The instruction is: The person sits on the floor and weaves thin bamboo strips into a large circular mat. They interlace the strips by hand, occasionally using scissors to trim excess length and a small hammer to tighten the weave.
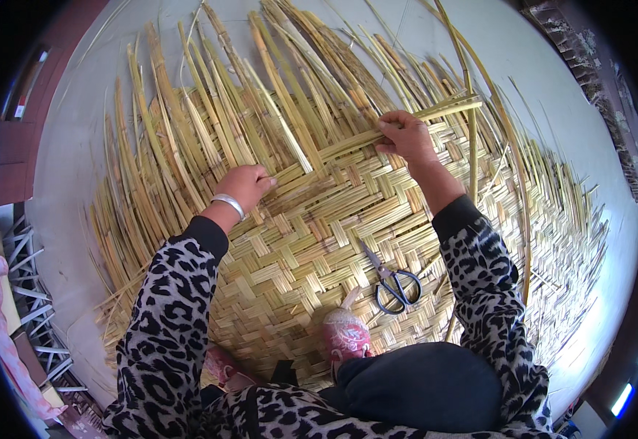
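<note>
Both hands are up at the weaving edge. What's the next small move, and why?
Probably press the crosswise strip snug against the woven mat: the right hand pinches it, the left hand is by its left stretch, and it lies across the long strips fanning outward.

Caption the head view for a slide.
Left hand and right hand at a flat yellowish cane strip on a woven tan mat bearing black-handled metal scissors.

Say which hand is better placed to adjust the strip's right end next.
Probably the right hand: it pinches the long, flat, yellow-green cane strip near that end; the left hand is farther off.
</note>
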Motion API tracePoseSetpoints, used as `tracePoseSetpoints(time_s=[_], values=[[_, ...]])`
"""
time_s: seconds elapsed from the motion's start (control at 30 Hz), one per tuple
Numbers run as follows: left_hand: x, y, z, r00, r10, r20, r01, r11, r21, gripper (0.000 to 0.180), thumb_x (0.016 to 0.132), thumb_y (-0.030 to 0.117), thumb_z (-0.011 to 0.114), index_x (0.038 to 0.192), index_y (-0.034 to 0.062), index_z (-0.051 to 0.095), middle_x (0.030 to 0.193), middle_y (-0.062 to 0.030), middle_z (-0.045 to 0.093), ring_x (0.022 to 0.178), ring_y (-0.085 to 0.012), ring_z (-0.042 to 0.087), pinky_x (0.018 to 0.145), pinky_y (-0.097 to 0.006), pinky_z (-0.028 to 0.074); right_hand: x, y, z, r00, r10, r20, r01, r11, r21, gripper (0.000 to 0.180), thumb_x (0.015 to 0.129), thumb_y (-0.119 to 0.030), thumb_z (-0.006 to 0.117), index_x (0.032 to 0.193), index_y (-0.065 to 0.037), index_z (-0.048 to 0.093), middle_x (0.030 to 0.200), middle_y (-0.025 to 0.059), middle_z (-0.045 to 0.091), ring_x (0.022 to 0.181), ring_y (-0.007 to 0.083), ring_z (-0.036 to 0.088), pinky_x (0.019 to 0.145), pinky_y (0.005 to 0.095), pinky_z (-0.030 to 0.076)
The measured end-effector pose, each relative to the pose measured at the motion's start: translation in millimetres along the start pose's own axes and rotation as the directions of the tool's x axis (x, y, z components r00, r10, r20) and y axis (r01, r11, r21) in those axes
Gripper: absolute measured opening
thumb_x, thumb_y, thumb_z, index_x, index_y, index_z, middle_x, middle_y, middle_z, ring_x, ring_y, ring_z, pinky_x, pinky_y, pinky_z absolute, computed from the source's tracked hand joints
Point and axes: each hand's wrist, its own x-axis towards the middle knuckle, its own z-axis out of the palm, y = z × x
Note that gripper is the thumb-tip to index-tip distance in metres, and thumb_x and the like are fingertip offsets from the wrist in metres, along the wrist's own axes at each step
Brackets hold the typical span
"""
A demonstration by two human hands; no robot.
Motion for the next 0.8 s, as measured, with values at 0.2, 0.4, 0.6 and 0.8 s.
tracePoseSetpoints(time_s=[0.2,0.4,0.6,0.8], values=[[7.7,61.1,-2.0,0.957,0.234,-0.172,-0.220,0.971,0.097,0.014,0.089,0.018,0.062,0.096,0.0063,0.064,0.104,-0.0136,0.064,0.083,-0.0341,0.064,0.075,-0.044,0.053,-7.5,-2.2,-3.0,1.000,-0.006,0.024,0.004,0.997,0.083,0.016,0.093,-0.013,0.062,0.108,-0.006,0.062,0.087,0.0010,0.060,0.072,0.0108,0.062,0.065,0.0241,0.058],[48.4,111.5,31.0,0.893,0.305,-0.331,-0.335,0.941,-0.037,0.035,0.084,0.025,0.071,0.109,0.0013,0.065,0.100,-0.0161,0.066,0.092,-0.0271,0.066,0.079,-0.037,0.051,-23.1,-14.7,-22.2,0.968,-0.103,0.229,0.080,0.991,0.106,0.016,0.096,-0.012,0.056,0.111,-0.009,0.063,0.096,0.0001,0.064,0.090,0.0095,0.063,0.084,0.0259,0.054],[64.1,123.8,34.0,0.960,0.018,-0.278,-0.090,0.963,-0.252,0.031,0.081,0.029,0.074,0.084,-0.0008,0.067,0.067,-0.0146,0.064,0.060,-0.0260,0.060,0.060,-0.036,0.048,-20.7,-25.0,-27.6,0.904,-0.161,0.395,0.121,0.985,0.125,0.015,0.094,-0.008,0.058,0.107,-0.006,0.065,0.104,0.0025,0.065,0.097,0.0126,0.062,0.089,0.0278,0.051],[59.9,128.0,48.9,0.840,-0.251,-0.481,-0.032,0.862,-0.506,0.029,0.082,0.024,0.073,0.075,-0.0016,0.062,0.058,-0.0110,0.059,0.050,-0.0200,0.054,0.052,-0.035,0.043,6.6,-34.3,9.3,0.875,-0.160,0.457,0.375,0.820,-0.432,0.025,0.081,-0.007,0.060,0.105,-0.001,0.067,0.092,0.0064,0.069,0.083,0.0163,0.065,0.075,0.0310,0.051]])
